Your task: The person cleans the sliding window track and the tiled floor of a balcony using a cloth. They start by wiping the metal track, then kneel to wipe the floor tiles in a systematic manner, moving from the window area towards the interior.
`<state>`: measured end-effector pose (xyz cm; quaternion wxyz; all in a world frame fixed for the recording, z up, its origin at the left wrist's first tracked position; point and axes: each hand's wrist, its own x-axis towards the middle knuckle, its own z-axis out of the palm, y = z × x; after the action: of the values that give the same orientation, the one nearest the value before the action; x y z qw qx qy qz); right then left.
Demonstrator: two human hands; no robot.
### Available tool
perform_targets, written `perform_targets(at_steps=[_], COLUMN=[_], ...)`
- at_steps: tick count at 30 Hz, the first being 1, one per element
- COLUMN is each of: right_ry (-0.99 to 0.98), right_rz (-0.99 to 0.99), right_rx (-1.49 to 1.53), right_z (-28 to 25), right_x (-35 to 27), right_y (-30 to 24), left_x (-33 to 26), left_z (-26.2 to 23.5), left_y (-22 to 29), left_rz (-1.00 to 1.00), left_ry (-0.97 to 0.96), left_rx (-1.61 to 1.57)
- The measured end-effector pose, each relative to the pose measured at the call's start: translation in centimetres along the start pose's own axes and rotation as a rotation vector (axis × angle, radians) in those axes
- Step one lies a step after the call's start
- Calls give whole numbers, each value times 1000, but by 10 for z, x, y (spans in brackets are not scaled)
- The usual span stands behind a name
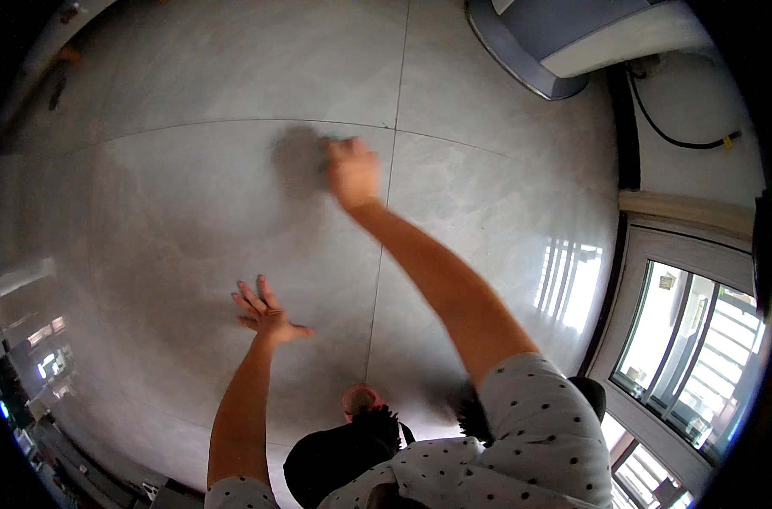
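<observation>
My left hand [271, 321] rests on the grey tiled floor [182, 195] with its fingers spread apart and nothing in it. Farther out and to the right, my right hand [353, 171] is down close to the floor, near where the tile joints cross. Its fingers are curled in and slightly blurred. A small dark bit shows at the fingertips, but what it is cannot be made out. A dark shadow falls on the tiles to the left of this hand.
A grey and white rounded base [564, 51] stands at the far right. Beside the wall a black cable [683, 142] hangs. A framed glass door or window [683, 339] is on the right. A pink shoe [362, 400] shows below me. Dark furniture [89, 475] lines the lower left.
</observation>
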<state>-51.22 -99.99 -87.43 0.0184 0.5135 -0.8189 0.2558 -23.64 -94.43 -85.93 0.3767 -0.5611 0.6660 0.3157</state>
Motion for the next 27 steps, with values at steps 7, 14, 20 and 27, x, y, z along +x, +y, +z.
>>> perform_targets(at_steps=[7,14,20,27], right_ry=[-193,-89,-74,-87], right_rz=[86,602,389,1293], right_rx=[-180,-209,123,1485], right_z=[47,-73,-173,-244], right_x=[20,-21,-80,-180], right_y=[-13,167,246,263], left_x=[-4,-6,-14,-19], left_z=[3,0,-2,0], left_y=[-3,2,18,35], left_rz=[4,8,0,-148], left_ry=[16,22,-7,1], left_rx=[0,-1,-1,134])
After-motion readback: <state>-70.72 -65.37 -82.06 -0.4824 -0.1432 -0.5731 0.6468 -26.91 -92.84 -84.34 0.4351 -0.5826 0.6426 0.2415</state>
